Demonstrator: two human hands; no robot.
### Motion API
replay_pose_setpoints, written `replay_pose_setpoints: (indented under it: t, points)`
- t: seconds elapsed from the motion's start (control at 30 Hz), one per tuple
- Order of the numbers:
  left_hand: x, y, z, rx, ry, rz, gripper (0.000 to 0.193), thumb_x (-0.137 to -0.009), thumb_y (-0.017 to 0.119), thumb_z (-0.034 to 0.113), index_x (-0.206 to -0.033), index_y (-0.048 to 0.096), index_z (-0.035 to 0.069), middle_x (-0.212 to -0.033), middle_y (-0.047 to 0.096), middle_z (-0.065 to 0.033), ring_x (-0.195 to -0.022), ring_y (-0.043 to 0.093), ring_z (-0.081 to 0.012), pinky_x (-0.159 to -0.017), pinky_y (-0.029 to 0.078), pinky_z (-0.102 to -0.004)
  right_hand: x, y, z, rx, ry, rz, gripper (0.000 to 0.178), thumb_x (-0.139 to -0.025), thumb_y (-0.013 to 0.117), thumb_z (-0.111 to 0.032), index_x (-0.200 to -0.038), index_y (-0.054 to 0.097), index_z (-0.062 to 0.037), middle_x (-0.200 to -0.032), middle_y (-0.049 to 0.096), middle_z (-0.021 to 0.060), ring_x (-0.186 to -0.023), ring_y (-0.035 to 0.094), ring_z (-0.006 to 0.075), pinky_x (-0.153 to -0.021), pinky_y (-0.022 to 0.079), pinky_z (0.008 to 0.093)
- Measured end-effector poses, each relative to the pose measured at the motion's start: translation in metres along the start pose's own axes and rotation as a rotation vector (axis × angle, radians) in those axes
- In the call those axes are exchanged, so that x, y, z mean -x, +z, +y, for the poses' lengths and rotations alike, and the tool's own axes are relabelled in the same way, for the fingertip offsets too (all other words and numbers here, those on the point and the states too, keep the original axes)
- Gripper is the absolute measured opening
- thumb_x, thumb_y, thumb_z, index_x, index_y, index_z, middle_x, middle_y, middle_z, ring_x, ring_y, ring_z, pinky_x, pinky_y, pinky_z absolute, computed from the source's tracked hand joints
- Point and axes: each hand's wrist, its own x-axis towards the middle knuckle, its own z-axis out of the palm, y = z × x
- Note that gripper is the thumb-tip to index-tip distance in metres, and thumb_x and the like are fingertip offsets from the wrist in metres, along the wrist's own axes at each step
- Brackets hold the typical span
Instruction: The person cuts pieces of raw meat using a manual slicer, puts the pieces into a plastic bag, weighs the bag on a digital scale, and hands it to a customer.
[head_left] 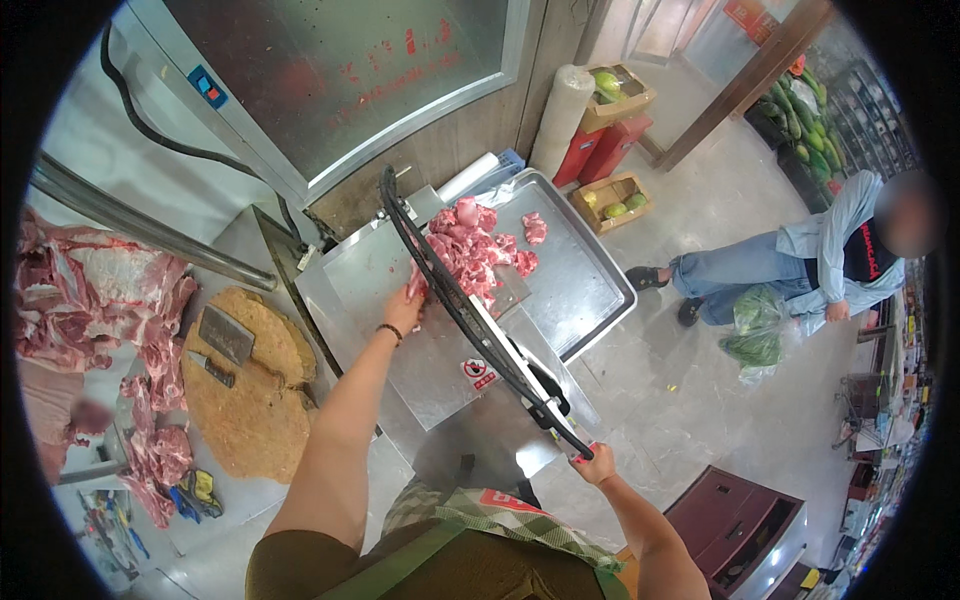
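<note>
On the near-left side of a long black-and-white lever (462, 315), the left hand (402, 310) is narrow, its fingers wrapped around a piece of raw meat (416, 283) above a metal plate (350, 325). Gripping it from that side probably steadies the piece while the wrist lies clear of the bar. At the lever's near end, the right hand (595, 464) is curled round the black tip, likely because the end of so long an arm gives the most leverage and sits well apart from the other hand.

Across the lever lies a heap of cut meat (472, 240), spreading toward a shallow metal tray (565, 300); what sits directly under the heap cannot be told. The tray stands against the plate, and its raised rim presumably contains loose pieces. To the left, a round wooden block (235, 430) bears a cleaver (226, 334) and a small knife (212, 370), both flat, seemingly parked within reach. Larger cuts (90, 285) lie beyond it, perhaps kept apart from the chopped pieces.
</note>
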Motion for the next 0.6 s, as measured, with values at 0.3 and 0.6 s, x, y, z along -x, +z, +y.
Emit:
replay_pose_setpoints:
  t: [0.3,0.6]
  points:
    - [0.053,0.013,-0.023,0.692,-0.041,0.029,0.029,-0.096,0.065,0.014,-0.121,0.055,0.003,-0.104,0.062,-0.0068,-0.088,0.066,-0.0162,-0.073,0.061,-0.033,-0.006,0.018,0.017,-0.053,0.187,-0.098,0.04,-0.066,0.086,-0.034,-0.078,0.066,-0.0017,-0.075,0.069,0.0184,-0.073,0.069,0.0369,-0.066,0.054,0.0433]
    - [0.024,-0.024,-0.052,0.634,-0.108,0.172,0.028,-0.094,0.064,0.008,-0.122,0.058,0.005,-0.107,0.061,-0.01,-0.093,0.066,-0.0201,-0.072,0.064,-0.0344,0.015,-0.013,-0.01,-0.259,0.111,-0.07,0.026,-0.075,0.079,-0.014,-0.092,0.066,0.0003,-0.07,0.067,0.0066,-0.059,0.064,0.0146,-0.054,0.051,0.0316]
